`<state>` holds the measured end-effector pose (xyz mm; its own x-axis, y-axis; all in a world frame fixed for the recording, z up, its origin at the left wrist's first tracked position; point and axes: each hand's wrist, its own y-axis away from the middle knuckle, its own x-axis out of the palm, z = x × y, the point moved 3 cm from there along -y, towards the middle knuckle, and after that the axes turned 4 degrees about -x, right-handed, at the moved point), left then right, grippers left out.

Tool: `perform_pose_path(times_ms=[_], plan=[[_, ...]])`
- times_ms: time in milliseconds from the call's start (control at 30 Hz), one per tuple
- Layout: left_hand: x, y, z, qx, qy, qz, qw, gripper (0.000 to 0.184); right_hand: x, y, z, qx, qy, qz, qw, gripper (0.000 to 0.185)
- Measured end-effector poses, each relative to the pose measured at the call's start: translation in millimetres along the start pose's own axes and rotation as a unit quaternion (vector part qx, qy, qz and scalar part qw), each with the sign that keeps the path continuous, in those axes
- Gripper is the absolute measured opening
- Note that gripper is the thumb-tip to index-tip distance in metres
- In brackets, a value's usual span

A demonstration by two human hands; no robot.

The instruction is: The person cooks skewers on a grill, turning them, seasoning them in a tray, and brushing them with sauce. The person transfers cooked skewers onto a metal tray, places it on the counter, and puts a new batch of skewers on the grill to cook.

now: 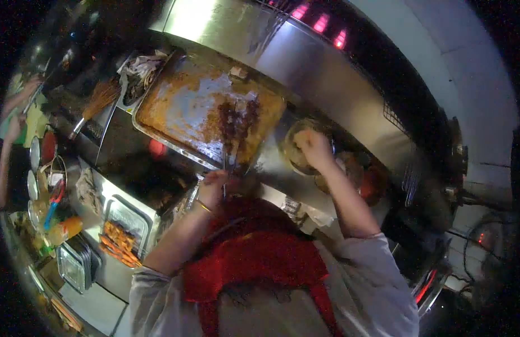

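Observation:
My left hand [214, 188] is closed round the lower ends of several thin skewers at the near edge of a large metal tray [181, 147]. Dark pieces of food [236, 121] on the skewers lie over the tray, which is smeared with orange-brown seasoning. To the right, my right hand [312, 145] is over a round bowl [294, 160], its fingers bunched together. What those fingers hold, if anything, is too small to make out.
More round bowls [372, 185] stand right of my right hand. At the left are a straw brush [100, 101], a small tray with orange food [119, 238], blue-and-red tongs [55, 202] and an orange bottle [66, 230]. Another person's arms [15, 118] show at the far left.

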<state>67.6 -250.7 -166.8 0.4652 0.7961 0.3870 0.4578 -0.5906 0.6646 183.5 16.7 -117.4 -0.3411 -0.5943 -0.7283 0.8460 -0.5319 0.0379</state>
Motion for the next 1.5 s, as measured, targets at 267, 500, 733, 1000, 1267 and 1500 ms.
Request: perform_pose_path(times_ms=[267,500,733,1000,1267,1500], plan=[[-3,0,-9,0.105,-0.135,-0.024,0.985,0.012,16,-64,75,0.239,-0.415,-0.014,0.878,0.029],[10,-16,7,0.079,-0.037,0.137,0.987,0.012,5,-59,111,0.233,-0.412,-0.003,0.881,0.025],[11,-20,-16,-0.309,0.094,0.196,0.926,0.01,-12,-57,109,0.194,-0.373,-0.043,0.907,0.025],[3,-4,-1,0.068,-0.02,0.158,0.985,0.026,-9,-50,124,0.04,-0.422,-0.118,0.898,0.042],[16,12,4,-0.162,0.027,0.203,0.965,0.025,-66,70,37,0.058,0.151,-0.25,0.955,0.042],[-26,-24,29,-0.202,0.108,0.16,0.96,0.026,-140,171,-97,0.38,0.249,-0.082,0.887,0.027]])
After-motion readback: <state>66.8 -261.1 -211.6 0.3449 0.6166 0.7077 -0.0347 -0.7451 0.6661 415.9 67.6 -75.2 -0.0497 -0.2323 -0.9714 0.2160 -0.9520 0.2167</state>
